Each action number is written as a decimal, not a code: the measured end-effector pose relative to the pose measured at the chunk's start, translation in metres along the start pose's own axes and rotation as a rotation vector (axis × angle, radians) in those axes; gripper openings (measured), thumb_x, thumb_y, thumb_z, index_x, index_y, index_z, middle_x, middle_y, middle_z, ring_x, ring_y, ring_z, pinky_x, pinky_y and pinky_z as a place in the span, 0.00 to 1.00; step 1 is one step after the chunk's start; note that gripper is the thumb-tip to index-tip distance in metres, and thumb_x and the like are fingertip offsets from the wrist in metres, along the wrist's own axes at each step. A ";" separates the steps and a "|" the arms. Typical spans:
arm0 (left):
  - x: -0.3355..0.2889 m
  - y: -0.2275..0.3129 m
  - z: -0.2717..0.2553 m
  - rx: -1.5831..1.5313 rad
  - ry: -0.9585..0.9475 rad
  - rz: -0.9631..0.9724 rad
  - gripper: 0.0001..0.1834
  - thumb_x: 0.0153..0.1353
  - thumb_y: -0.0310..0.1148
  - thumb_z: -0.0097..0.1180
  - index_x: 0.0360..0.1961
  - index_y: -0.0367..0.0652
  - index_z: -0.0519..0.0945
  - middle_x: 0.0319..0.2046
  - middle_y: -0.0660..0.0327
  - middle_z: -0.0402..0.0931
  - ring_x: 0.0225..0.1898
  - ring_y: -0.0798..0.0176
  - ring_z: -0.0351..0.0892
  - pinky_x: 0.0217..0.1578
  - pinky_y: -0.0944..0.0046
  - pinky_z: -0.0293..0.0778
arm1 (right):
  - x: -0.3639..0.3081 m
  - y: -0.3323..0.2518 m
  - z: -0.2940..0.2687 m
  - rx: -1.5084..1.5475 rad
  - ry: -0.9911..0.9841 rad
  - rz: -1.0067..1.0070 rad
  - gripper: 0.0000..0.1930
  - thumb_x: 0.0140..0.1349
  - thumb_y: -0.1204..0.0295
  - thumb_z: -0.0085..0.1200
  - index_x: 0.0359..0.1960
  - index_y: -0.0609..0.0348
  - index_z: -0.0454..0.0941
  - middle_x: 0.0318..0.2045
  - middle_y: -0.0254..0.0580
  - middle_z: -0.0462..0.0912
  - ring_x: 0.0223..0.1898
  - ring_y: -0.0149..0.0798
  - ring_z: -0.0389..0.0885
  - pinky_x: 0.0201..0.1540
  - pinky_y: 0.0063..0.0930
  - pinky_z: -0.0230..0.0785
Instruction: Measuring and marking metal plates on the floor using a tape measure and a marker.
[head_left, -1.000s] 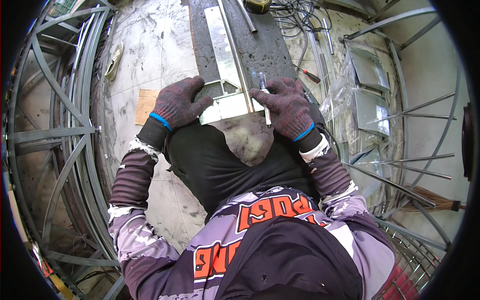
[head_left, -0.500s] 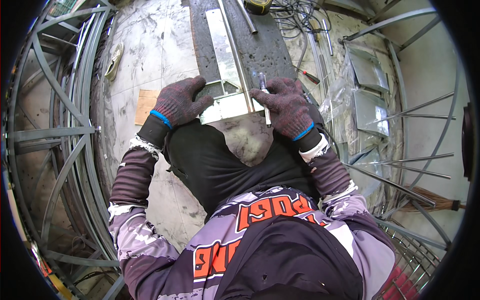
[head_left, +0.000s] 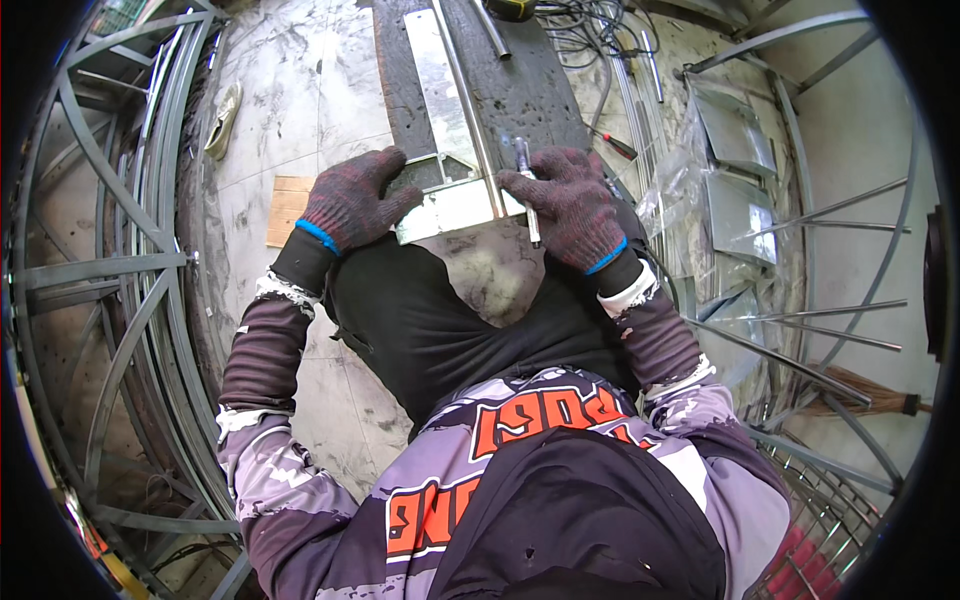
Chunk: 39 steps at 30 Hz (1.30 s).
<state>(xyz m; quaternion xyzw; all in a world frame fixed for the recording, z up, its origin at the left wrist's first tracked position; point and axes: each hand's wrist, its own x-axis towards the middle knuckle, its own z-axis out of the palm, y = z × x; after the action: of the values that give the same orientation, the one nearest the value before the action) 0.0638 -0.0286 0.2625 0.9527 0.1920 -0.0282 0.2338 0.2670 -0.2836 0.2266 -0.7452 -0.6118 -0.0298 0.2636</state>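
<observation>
My left hand [head_left: 352,200] lies flat, fingers together, pressing the metal sheet [head_left: 450,205] onto the dark board [head_left: 520,90]. My right hand [head_left: 567,200] pins the sheet's other edge, fingers pinching a marker [head_left: 526,190].

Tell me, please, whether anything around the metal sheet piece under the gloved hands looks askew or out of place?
Nothing stands out. Both gloved hands, left hand and right hand, press flat on the metal sheet piece, which lies squarely across the dark plank.
</observation>
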 end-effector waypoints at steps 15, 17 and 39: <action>0.001 0.003 -0.006 -0.021 -0.050 -0.018 0.27 0.64 0.50 0.66 0.55 0.39 0.82 0.42 0.44 0.85 0.46 0.40 0.86 0.49 0.47 0.80 | -0.001 0.005 0.004 0.037 0.050 -0.053 0.27 0.51 0.73 0.64 0.56 0.35 0.89 0.45 0.39 0.83 0.52 0.51 0.78 0.51 0.59 0.65; 0.002 0.004 -0.007 -0.026 -0.060 -0.021 0.27 0.64 0.50 0.66 0.55 0.39 0.82 0.43 0.44 0.86 0.46 0.40 0.87 0.49 0.47 0.81 | -0.001 0.001 -0.002 0.000 -0.039 0.015 0.25 0.57 0.75 0.63 0.57 0.35 0.89 0.48 0.38 0.84 0.54 0.48 0.79 0.59 0.52 0.62; 0.002 0.005 -0.010 0.004 -0.087 -0.044 0.29 0.63 0.50 0.67 0.57 0.38 0.82 0.44 0.45 0.86 0.46 0.41 0.87 0.48 0.48 0.82 | 0.002 0.001 0.000 0.048 0.013 -0.019 0.25 0.55 0.74 0.64 0.56 0.35 0.89 0.44 0.37 0.82 0.51 0.49 0.78 0.56 0.53 0.63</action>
<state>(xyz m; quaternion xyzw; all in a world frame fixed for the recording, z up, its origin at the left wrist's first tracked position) 0.0672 -0.0272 0.2730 0.9466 0.2026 -0.0753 0.2393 0.2688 -0.2818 0.2273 -0.7328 -0.6175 -0.0226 0.2850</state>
